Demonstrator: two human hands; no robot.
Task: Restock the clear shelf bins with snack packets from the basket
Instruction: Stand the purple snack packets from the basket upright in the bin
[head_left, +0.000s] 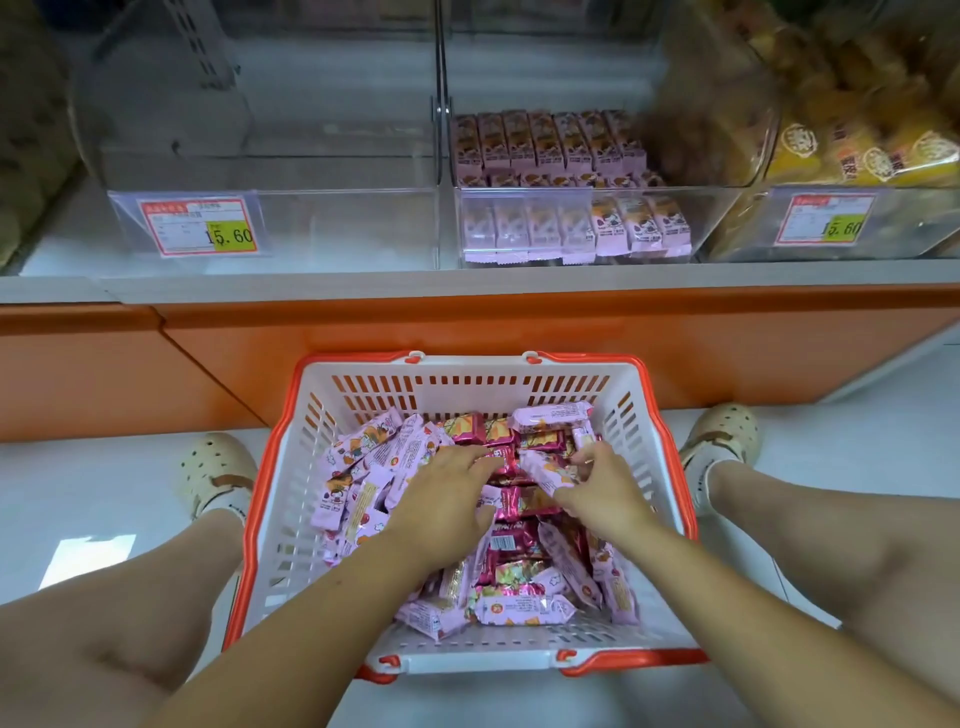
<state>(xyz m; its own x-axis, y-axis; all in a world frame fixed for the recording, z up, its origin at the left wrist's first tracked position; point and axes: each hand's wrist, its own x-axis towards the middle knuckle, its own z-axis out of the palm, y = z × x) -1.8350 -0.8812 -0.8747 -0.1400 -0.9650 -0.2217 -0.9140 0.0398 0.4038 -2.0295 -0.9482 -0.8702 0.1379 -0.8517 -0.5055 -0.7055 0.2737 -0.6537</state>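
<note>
Snack packets (363, 467) fill one basket (467, 371); two hands: left hand (447, 491) spread, right hand (605, 488) pinching one pink packet (543, 475).

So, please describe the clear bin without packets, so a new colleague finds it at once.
Look at the white shelf above the orange base, straight ahead of the basket. The empty bin stands directly left of the middle bin, which holds pink packets, and carries a red-edged price tag in front. Unlike its neighbours, it shows no packets inside.

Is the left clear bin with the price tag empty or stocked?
Empty: the left clear bin shows only its bare floor through the front wall, nothing inside.
</note>
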